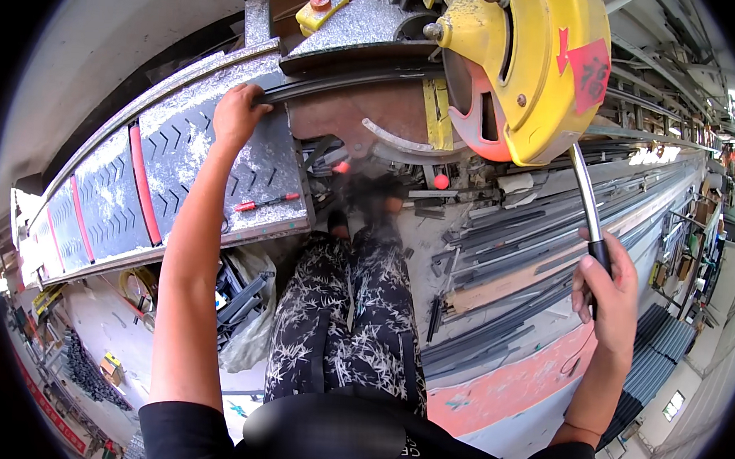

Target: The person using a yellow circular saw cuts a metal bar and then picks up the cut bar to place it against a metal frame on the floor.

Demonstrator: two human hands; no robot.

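My left hand is closed on the near-left end of a long dark metal profile. The profile lies along the fence and runs to the right, under a yellow cut-off saw. A round blade guard with an orange-red lower part hides the cutting point. From the saw a chrome lever slopes down toward me. Its black handle sits in my right hand, with the fingers curled round it.
A dust-covered work table with red strips stretches left, and a red marker pen lies on it. Many metal profiles are stacked on the right. Offcuts and a white sack are on the floor. A yellow switch box stands behind.
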